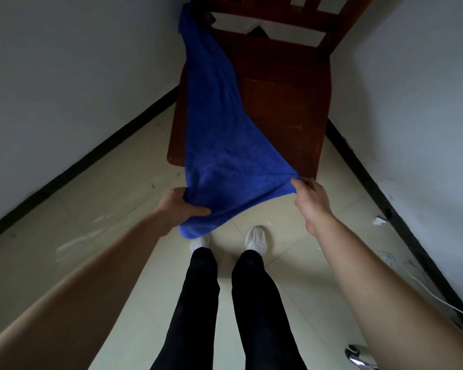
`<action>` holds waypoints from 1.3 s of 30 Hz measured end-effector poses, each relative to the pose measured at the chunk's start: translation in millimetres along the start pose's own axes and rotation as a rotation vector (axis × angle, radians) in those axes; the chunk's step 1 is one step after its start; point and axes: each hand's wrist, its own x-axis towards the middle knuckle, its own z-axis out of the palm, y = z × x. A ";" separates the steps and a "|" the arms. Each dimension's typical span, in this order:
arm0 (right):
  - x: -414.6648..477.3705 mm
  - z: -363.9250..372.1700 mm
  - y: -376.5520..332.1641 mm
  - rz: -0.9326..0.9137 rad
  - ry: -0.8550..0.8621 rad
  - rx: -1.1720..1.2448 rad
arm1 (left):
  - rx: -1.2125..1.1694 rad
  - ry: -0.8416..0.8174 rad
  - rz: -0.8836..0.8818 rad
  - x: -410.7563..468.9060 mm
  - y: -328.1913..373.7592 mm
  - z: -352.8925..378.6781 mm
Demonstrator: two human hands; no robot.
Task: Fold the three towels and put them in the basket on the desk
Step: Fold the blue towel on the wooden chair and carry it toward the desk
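Fingers (301,186) of the left hand (175,205) and right hand (310,194) each grip a near corner of the blue towel (225,150), which trails soft, light and limp across a wooden chair (286,102) seat to its backrest, so its corners seem the best hold for folding.

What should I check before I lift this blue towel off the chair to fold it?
1. The left hand grips one near corner of the blue towel: ok.
2. The right hand pinches the other near corner: ok.
3. Far end free of the wooden chair: not ok, it drapes over the backrest's left post.
4. Towel clear of the floor: ok.
5. Place of the basket: cannot tell, not in view.
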 end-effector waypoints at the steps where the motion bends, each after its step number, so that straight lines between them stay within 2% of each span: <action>1: -8.6 -1.6 -5.2 -0.015 -0.002 0.069 | 0.016 0.017 0.005 -9.0 -1.6 -2.8; 5: -42.2 -16.2 -44.4 -0.092 -0.049 0.269 | -0.008 0.160 0.048 -51.7 14.6 -23.4; 10: -105.4 -49.0 -116.8 -0.302 -0.021 0.320 | -0.075 0.369 0.130 -122.3 60.1 -69.6; 13: -140.7 -67.5 -150.0 -0.439 -0.053 0.300 | -0.179 0.500 0.171 -163.5 86.9 -103.2; 16: -182.9 -88.7 -179.1 -0.557 -0.068 0.286 | -0.182 0.599 0.182 -219.4 107.2 -138.5; 20: -234.4 -110.4 -197.4 -0.653 -0.064 0.282 | -0.004 0.704 0.251 -286.5 119.4 -164.9; 23: -269.7 -124.6 -204.4 -0.685 -0.098 0.227 | 0.108 0.656 0.395 -330.9 124.6 -171.5; 25: -299.2 -134.7 -203.8 -0.745 -0.103 0.132 | 0.308 0.636 0.512 -360.2 120.9 -176.4; 28: -340.2 -145.9 -196.3 -0.853 0.039 -0.028 | 0.707 0.648 0.673 -385.0 106.6 -184.0; 30: -364.4 -151.5 -188.9 -0.871 0.177 -0.047 | 0.803 0.681 0.777 -395.5 92.0 -187.4; 35: -421.3 -156.7 -164.8 -0.856 0.421 -0.070 | 0.608 0.798 1.001 -427.8 54.8 -205.6; 39: -452.3 -160.1 -151.9 -0.875 0.558 -0.104 | 0.489 0.849 1.046 -445.8 45.8 -221.6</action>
